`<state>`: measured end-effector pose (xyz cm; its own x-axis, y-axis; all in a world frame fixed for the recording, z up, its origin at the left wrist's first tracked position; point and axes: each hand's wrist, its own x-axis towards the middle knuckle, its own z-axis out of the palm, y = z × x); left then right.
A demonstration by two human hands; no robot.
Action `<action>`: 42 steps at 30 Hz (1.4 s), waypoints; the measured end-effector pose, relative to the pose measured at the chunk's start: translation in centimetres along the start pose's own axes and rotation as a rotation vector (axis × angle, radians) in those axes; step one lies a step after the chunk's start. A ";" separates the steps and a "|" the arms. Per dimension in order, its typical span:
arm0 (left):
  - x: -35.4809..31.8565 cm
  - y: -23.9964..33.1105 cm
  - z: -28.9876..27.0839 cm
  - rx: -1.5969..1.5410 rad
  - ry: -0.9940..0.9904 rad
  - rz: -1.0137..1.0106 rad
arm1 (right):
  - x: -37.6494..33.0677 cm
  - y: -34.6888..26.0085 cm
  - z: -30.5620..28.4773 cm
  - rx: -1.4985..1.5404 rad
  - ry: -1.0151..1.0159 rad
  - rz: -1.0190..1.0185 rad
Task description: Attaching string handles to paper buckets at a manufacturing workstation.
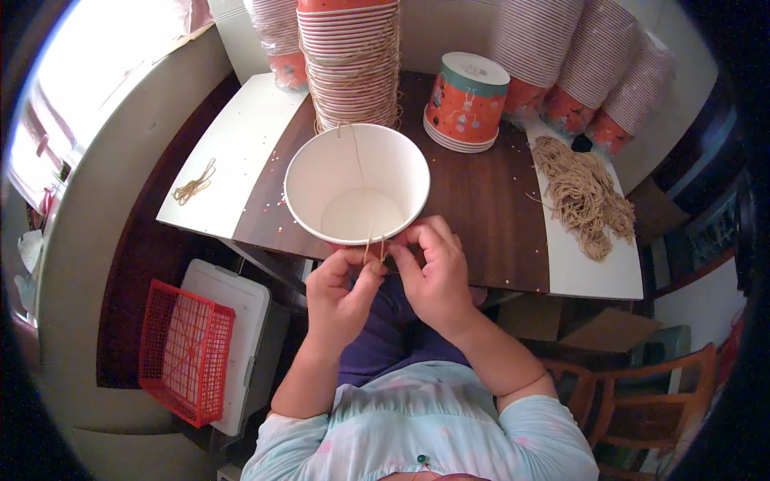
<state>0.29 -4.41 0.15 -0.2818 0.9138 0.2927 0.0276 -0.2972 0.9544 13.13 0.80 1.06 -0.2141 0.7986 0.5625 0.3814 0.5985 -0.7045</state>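
A large white-lined paper bucket stands tilted toward me at the table's near edge, its mouth facing up. Thin tan cord passes through the far wall just under the rim and hangs down inside. At the near rim, two short cord ends stick up between my fingers. My left hand pinches the cord with thumb and forefinger. Close beside it, my right hand has its fingertips together on the cord against the bucket's near wall. The exact knot or hole there is hidden by my fingers.
Behind the bucket rises a tall stack of corded buckets. An upside-down orange bucket stack stands right of it, with wrapped stacks farther back. A cord heap lies at right, a small bundle at left. Below sits a red basket.
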 end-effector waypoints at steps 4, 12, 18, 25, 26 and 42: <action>0.1 -0.1 -0.2 -0.065 -0.034 -0.021 | 0.0 -0.2 0.1 -0.084 0.048 -0.050; -0.2 0.7 -0.7 0.093 0.014 0.096 | 0.0 1.2 0.2 0.059 0.029 -0.013; -0.2 1.6 -1.9 0.390 0.105 0.358 | -0.3 -0.9 -1.0 0.334 -0.037 0.109; 0.1 2.7 -1.5 0.580 0.104 0.607 | 0.8 -1.3 -1.0 -0.099 -0.015 -0.527; 0.2 3.0 -1.5 0.582 0.107 0.611 | 1.0 -1.1 -0.8 -0.053 -0.007 -0.553; 2.1 3.5 -2.4 -0.287 -0.303 0.489 | 3.1 0.3 -1.1 -0.026 -0.014 -0.549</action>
<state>-2.49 -4.21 4.00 -0.0170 0.6794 0.7336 -0.1850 -0.7231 0.6655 13.55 3.36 3.06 -0.3999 0.3700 0.8385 0.2325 0.9259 -0.2977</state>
